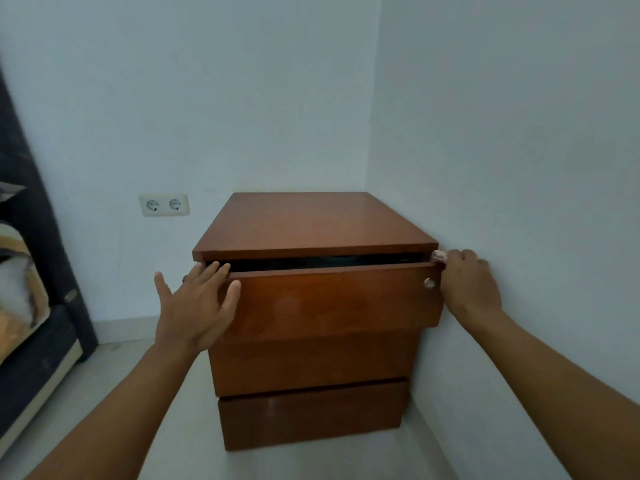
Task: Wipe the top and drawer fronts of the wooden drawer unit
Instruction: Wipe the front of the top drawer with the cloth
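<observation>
A brown wooden drawer unit [313,221] with three drawers stands in the room's corner. Its top drawer [332,301] is pulled out a little, showing a dark gap under the top panel. A round metal lock [429,283] sits at that drawer front's upper right. My left hand [195,308] lies flat with fingers spread against the drawer's left end. My right hand [469,285] is at the drawer's right end, its fingers closed on a small pale cloth [439,255] that peeks out by the top corner. The two lower drawers [311,362] are closed.
White walls meet behind and right of the unit; the right wall is close to my right hand. A double wall socket [164,204] sits left of the unit. Dark furniture with bedding [31,306] stands at the far left. Pale floor [114,382] lies in front.
</observation>
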Motion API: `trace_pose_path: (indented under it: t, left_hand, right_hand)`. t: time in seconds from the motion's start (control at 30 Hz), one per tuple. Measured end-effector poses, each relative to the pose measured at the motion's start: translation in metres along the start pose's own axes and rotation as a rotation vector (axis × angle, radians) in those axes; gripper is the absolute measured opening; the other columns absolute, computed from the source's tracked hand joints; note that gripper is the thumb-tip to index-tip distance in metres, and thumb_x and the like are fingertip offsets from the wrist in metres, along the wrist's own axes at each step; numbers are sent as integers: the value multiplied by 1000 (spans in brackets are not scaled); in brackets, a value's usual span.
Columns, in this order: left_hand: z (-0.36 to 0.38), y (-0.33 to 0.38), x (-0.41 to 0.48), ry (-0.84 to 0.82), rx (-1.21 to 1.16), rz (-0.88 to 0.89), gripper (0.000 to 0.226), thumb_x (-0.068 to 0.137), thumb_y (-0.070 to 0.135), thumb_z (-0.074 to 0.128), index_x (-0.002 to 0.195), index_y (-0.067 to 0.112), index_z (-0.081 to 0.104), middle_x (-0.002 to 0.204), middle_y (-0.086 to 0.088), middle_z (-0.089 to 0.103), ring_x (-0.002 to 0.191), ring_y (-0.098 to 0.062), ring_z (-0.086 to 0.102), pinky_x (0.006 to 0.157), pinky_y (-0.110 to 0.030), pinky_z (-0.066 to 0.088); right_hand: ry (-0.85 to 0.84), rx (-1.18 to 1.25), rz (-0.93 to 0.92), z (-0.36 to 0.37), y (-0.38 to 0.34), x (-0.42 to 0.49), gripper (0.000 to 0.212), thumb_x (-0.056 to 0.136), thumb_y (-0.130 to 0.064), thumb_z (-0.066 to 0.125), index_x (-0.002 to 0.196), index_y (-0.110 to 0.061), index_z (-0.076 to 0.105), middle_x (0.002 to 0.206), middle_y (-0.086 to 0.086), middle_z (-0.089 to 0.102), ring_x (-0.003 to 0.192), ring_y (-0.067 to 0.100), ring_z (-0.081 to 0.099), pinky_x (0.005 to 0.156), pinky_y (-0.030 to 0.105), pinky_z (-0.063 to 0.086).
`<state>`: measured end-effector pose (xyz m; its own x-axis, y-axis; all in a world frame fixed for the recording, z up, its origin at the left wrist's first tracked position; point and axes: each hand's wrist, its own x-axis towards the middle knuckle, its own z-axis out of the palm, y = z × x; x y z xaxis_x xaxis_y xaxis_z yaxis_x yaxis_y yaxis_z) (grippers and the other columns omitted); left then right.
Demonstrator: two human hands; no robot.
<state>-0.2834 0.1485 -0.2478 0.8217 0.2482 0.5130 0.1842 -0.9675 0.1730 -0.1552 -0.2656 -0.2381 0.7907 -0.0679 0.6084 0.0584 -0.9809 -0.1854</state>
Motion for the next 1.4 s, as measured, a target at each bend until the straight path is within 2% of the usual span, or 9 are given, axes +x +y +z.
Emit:
trace_pose_path:
  t: [0.13,0.2,0.43,0.6,0.73,0.87,1.0,1.27,1.4]
  left_hand:
    - [-3,11,1,-23,-59,-92,62,101,61,18,149,34,47,157,5,43,152,-27,24,112,-74,-1]
    - [-6,16,4,-36,-43,-90,62,101,59,15,146,35,51,155,5,47,149,-28,30,114,-74,3]
    - [-11,29,8,-98,-35,-79,61,102,53,12,149,36,47,156,5,46,148,-30,32,116,-71,-3]
    - [-7,-1,-3,-123,-94,25,65,102,52,12,161,27,22,167,2,22,156,-21,10,121,-59,-8]
    - [14,-8,-21,-19,-53,23,69,99,51,11,162,24,15,170,1,11,157,-21,2,122,-58,-6]
    - [21,-7,-20,55,-25,56,68,100,52,12,160,22,24,167,-2,21,156,-24,8,122,-60,-3]
    - [22,-11,-20,74,4,98,67,101,51,14,159,20,28,165,-4,28,155,-26,16,123,-59,-2]
    - [23,0,-21,80,0,125,65,102,52,19,158,20,30,164,-6,30,154,-28,18,125,-54,-2]
    - [26,3,-22,92,-32,113,66,102,52,18,158,20,30,165,-5,29,155,-28,17,125,-54,0]
  right_hand:
    - [216,217,-343,13,-37,-25,51,89,5,59,138,-5,57,144,21,53,130,41,51,107,50,48]
    - [199,264,-481,20,-75,-43,52,95,-1,61,145,-8,52,150,20,49,138,37,47,112,48,45]
    - [180,413,-478,30,-152,-73,51,101,-5,54,150,-16,48,157,12,45,148,32,37,113,54,42]
    - [155,396,-660,40,-228,-104,59,103,-7,40,159,-21,33,168,10,25,157,31,16,126,51,20]
    - [74,325,-577,66,-246,-112,64,108,-25,41,164,-26,10,172,9,7,159,30,-1,127,51,15]
    - [112,286,-511,70,-217,-99,57,108,-30,35,163,-25,19,169,11,19,158,29,9,127,50,16]
    - [178,296,-385,70,-151,-74,53,105,-28,45,157,-20,36,161,15,33,152,33,25,124,50,24]
    - [148,415,-61,65,-31,-23,44,105,-24,38,149,-17,45,155,15,35,143,40,36,104,60,49]
    - [293,544,-45,65,-59,-49,51,101,-13,40,152,-13,43,161,13,35,150,33,31,123,47,31]
